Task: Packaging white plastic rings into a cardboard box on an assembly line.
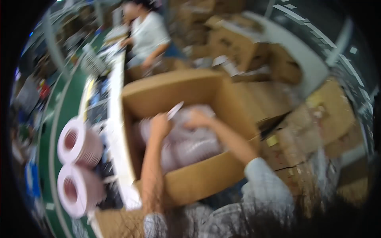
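An open cardboard box [186,186] stands before me with both my hands inside it. My left hand [160,126] is closed around a thin, flat, pale pink-white piece [176,110] that juts up past its fingers. To its right, my right hand [197,119] has its fingers curled down against the top of the packed goods; blur hides what they grip. Beneath the hands lie pale pink, ribbed stacks [192,152] that look wrapped in clear plastic. They fill the lower part of the box, and its bottom is hidden.
Two pink ringed stacks [81,142] sit at the left beside a white-edged bench [119,131]. A green conveyor [49,154] runs beyond them. Another person [149,37] works past the box's far side. Cardboard boxes [238,45] and flattened cardboard [317,127] crowd the right.
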{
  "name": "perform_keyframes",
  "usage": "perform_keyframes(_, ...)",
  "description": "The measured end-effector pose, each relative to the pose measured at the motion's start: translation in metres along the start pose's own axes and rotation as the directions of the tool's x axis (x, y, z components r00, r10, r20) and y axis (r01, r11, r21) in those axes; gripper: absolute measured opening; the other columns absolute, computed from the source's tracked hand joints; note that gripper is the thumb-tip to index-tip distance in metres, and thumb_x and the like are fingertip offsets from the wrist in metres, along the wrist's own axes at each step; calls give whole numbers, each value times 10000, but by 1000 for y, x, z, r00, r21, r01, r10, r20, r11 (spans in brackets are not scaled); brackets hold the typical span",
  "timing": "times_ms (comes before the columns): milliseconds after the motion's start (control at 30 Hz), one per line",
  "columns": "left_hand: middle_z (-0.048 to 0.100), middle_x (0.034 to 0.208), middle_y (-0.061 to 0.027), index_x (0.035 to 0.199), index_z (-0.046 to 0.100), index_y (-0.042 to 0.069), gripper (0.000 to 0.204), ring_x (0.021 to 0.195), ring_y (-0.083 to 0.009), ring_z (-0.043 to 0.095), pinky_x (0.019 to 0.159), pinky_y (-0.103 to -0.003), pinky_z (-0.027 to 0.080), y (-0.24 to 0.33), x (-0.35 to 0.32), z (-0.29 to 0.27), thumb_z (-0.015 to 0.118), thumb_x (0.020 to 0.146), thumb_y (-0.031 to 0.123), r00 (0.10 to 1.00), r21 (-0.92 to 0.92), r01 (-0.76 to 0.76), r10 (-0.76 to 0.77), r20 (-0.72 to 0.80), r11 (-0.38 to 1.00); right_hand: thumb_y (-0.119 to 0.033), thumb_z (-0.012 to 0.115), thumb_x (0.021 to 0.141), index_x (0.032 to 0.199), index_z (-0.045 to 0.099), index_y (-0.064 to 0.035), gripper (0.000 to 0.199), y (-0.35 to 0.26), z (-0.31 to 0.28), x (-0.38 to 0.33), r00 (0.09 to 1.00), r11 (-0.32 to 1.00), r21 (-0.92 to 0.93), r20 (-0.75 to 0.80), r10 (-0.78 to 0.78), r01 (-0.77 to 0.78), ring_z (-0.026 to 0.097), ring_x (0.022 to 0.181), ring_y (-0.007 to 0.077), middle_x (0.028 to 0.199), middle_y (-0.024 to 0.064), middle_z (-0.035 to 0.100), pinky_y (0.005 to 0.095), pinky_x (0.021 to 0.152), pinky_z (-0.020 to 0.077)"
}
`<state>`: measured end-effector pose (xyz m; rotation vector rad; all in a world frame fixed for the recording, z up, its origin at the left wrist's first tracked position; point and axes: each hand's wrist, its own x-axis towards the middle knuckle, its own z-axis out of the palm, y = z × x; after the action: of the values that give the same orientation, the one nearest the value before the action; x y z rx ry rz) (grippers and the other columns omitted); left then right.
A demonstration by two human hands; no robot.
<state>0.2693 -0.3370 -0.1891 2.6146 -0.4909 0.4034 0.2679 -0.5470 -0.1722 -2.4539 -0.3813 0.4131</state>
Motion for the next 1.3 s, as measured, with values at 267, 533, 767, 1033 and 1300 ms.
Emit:
perform_keyframes(267, 633, 705, -203, 720, 618, 28, 173, 669, -407, 624, 625, -488, 501, 34, 4, -28, 694, 742, 182, 987, -79, 106, -114, -113, 991, -190, 736, 687, 677, 657, -22, 186, 23, -9, 0, 994, 993, 58, -26, -106, 108, 608, 489, 142, 545, 68, 626, 296, 517, 488)
perform_keyframes(533, 647, 736, -233, 797, 671, 6, 186, 732, -387, 655, 671, -474, 517, 24, 8, -38, 684, 706, 168, 992, -202, 82, -101, -82, 976, -218, 735, 718, 698, 683, -7, 219, 38, 0, -3, 985, 971, 169, 0, -173, 171, 620, 499, 148, 562, 88, 636, 292, 518, 503)
perform_keyframes(767, 627, 728, -262, 763, 638, -24, 233, 690, -418, 637, 640, -481, 511, 49, 26, -15, 681, 688, 193, 972, -465, 27, -133, -196, 885, -248, 743, 726, 856, 716, -38, 249, 69, -10, -10, 987, 978, 145, -85, -138, 149, 618, 509, 168, 684, 109, 672, 323, 536, 509)
perform_keyframes(1033, 652, 750, -247, 744, 684, -6, 248, 736, -411, 650, 727, -473, 534, 16, 12, -27, 660, 699, 236, 972, -155, 204, -219, -87, 967, -173, 690, 779, 670, 678, -21, 187, 47, -78, -33, 719, 934, 231, -694, -39, 274, 637, 536, 138, 607, 90, 661, 292, 516, 497)
perform_keyframes(1300, 673, 799, -242, 773, 696, -19, 265, 769, -397, 669, 734, -453, 549, 2, 15, -23, 692, 673, 227, 964, -118, 263, -254, 83, 958, -78, 697, 724, 855, 631, -18, 158, 36, -46, -14, 558, 931, -119, -771, -306, 346, 609, 609, 153, 664, 90, 632, 298, 589, 492)
